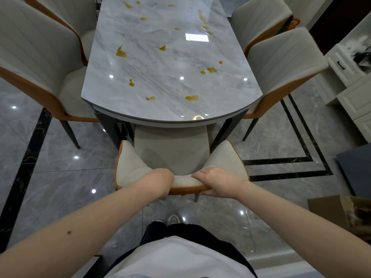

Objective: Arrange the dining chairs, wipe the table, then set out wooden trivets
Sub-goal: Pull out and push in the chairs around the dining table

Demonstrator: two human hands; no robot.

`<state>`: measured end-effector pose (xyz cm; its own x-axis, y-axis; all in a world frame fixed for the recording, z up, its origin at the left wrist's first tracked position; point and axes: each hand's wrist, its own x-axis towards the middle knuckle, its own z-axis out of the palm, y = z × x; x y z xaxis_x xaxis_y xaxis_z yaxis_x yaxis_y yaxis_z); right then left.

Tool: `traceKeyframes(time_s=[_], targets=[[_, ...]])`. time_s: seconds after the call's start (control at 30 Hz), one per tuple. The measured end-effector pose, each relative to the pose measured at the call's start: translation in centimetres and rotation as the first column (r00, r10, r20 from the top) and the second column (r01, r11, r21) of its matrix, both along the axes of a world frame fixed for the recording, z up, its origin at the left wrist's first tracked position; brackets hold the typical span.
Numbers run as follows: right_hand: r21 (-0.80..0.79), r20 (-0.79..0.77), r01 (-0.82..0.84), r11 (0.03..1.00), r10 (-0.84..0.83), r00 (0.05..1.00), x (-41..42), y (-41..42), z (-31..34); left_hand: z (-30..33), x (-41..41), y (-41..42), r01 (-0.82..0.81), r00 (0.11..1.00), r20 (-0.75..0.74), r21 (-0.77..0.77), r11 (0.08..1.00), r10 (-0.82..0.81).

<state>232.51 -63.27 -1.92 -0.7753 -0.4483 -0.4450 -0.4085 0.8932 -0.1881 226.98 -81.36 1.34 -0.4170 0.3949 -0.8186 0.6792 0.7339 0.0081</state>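
A grey-cushioned dining chair (138,167) with an orange shell stands at the near end of the marble table (160,81), its seat partly under the tabletop. My left hand (160,180) and my right hand (218,181) both grip the top edge of its backrest, close together. The tabletop carries several yellow-brown spill stains (121,53). Two matching chairs (40,63) stand along the left side and two chairs (281,63) along the right side. No trivets or cloth are in view.
A glossy grey tiled floor (66,193) with black inlay lines surrounds the table. A white cabinet (353,97) stands at the right. An open cardboard box (345,213) and a dark panel (355,169) lie near right. My feet are behind the chair.
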Motion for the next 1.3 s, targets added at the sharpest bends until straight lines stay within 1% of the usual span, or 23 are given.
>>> traceKeyframes(time_s=[0.17, 0.27, 0.33, 0.53, 0.6, 0.67, 0.7, 0.8, 0.9, 1.1, 1.3], targets=[[-0.012, 0.014, 0.045, 0.999, -0.045, 0.999, 0.7, 2.3, 2.0, 1.3, -1.0, 1.9, -0.042, 0.999, 0.035, 0.233, 0.972, 0.034], [-0.025, 0.002, 0.113, 0.993, -0.113, 0.994, 1.1, 4.6, 3.9, 1.8, -1.8, 5.3, -0.051, 0.994, 0.111, 0.304, 0.951, 0.018], [-0.032, -0.026, 0.184, 0.982, -0.185, 0.982, 1.4, 6.8, 5.0, 2.1, -2.1, 8.0, -0.048, 0.992, 0.126, 0.342, 0.938, 0.004], [-0.046, -0.085, 0.359, 0.932, -0.362, 0.928, 2.3, 16.3, 6.3, 1.2, -2.2, 17.4, -0.012, 0.994, 0.103, 0.323, 0.946, -0.022], [-0.002, -0.107, 0.393, 0.920, -0.391, 0.914, 2.7, 21.0, 6.5, 1.0, -2.2, 22.0, 0.034, 0.994, 0.087, 0.316, 0.948, -0.065], [0.040, -0.100, 0.426, 0.904, -0.421, 0.902, 3.0, 25.8, 6.8, 0.9, -2.0, 26.7, 0.063, 0.994, 0.061, 0.346, 0.936, -0.089], [0.057, -0.094, 0.441, 0.896, -0.435, 0.896, 3.4, 29.1, 7.2, 1.0, -1.6, 30.1, 0.057, 0.995, 0.059, 0.367, 0.928, -0.085], [0.076, -0.079, 0.470, 0.879, -0.465, 0.882, 3.8, 35.2, 8.1, 1.4, -1.1, 36.7, 0.004, 0.997, 0.072, 0.408, 0.913, -0.036], [0.106, -0.088, 0.496, 0.862, -0.489, 0.868, 4.3, 42.2, 8.9, 2.5, -0.8, 43.9, -0.010, 0.994, 0.100, 0.431, 0.902, -0.036], [0.041, -0.130, 0.540, 0.841, -0.531, 0.837, 2.8, 51.2, 9.5, 3.6, -3.4, 52.6, -0.010, 0.994, 0.098, 0.471, 0.882, -0.041], [-0.012, -0.149, 0.519, 0.855, -0.515, 0.844, -2.4, 59.7, 9.1, 4.0, -8.6, 61.2, -0.028, 0.999, 0.039, 0.524, 0.851, 0.009]])
